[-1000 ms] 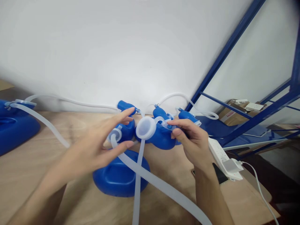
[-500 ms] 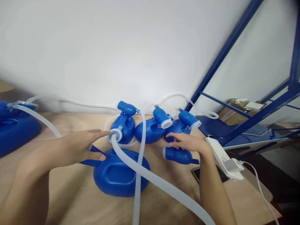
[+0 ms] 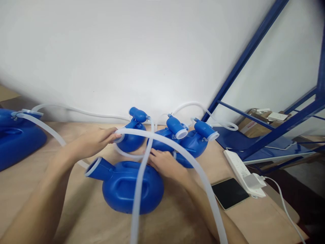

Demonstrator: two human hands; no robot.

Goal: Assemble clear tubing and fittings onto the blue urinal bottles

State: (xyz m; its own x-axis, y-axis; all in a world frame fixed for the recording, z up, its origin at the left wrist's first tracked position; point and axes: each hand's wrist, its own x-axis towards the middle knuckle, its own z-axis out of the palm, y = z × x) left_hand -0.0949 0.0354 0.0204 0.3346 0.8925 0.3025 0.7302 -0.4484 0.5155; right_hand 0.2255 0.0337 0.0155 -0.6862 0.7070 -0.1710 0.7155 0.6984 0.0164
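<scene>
A blue plastic jug [image 3: 151,200] lies in front of me, its uncapped spout [image 3: 98,168] pointing left. Above the spout, my left hand [image 3: 103,140] pinches the white cap [image 3: 121,138] at the end of a pale flexible hose [image 3: 184,149], which arcs across to the lower right. My right hand [image 3: 165,164] is behind the jug's right end, fingers curled near a second hose strand [image 3: 139,189]; what they hold, if anything, is hidden. Just behind my right wrist lies a small blue bottle-shaped part [image 3: 186,161], partly covered.
Several blue jugs with bottle-shaped tops and hoses stand along the wall, including one jug [image 3: 132,139] at the middle and another [image 3: 20,145] at far left. To the right are a phone [image 3: 230,193], a white power strip [image 3: 237,166] and a blue metal frame [image 3: 243,57].
My left hand has lifted the capped hose end off toward the back, baring the spout. My right hand has moved left behind the jug, and the small blue part lies farther back.
</scene>
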